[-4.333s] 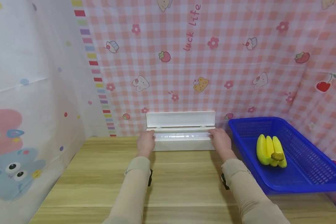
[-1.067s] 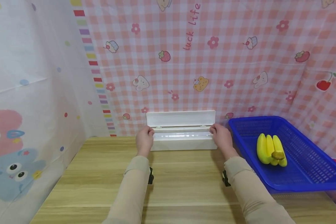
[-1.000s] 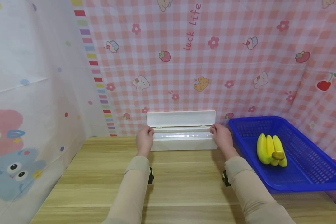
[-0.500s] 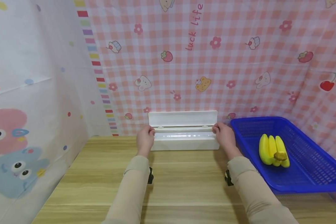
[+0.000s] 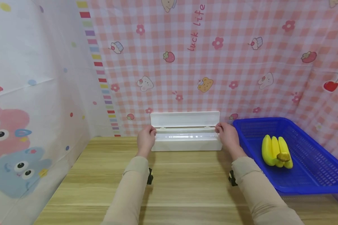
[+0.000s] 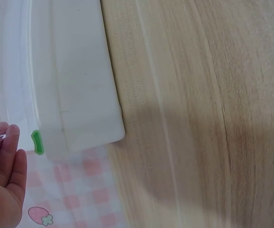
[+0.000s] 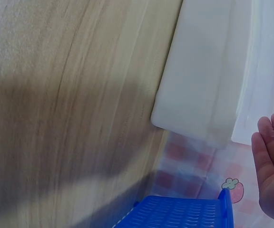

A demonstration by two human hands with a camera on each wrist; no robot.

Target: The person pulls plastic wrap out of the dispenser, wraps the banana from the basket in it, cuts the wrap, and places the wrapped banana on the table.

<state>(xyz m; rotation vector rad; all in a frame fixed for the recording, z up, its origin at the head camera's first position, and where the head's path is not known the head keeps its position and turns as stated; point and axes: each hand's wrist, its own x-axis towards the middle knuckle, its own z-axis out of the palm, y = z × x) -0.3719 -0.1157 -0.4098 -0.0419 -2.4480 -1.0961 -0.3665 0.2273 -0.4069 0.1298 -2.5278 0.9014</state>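
A long white cling film dispenser (image 5: 186,146) stands at the back of the table, its lid (image 5: 185,119) raised against the cloth. Clear, shiny cling film (image 5: 187,135) shows in its opening. At the left end, my left hand (image 5: 145,140) pinches the film's edge between thumb and fingers; the left wrist view shows the see-through film at the fingertips. My right hand (image 5: 228,137) pinches the film at the right end, thumb mostly cut off in the right wrist view. A small green piece (image 6: 37,142) sits on the dispenser's left end.
To the right stands a blue plastic basket (image 5: 307,189) with a bunch of yellow bananas (image 5: 276,153) in it, close to my right forearm. Wood-grain table (image 5: 183,187) lies in front of the dispenser. A pink checked cloth (image 5: 180,72) hangs behind.
From gripping lower at the dispenser's opening, both hands have risen slightly and now pinch at its ends. Over the last second they have barely moved; the head view has shifted a little left.
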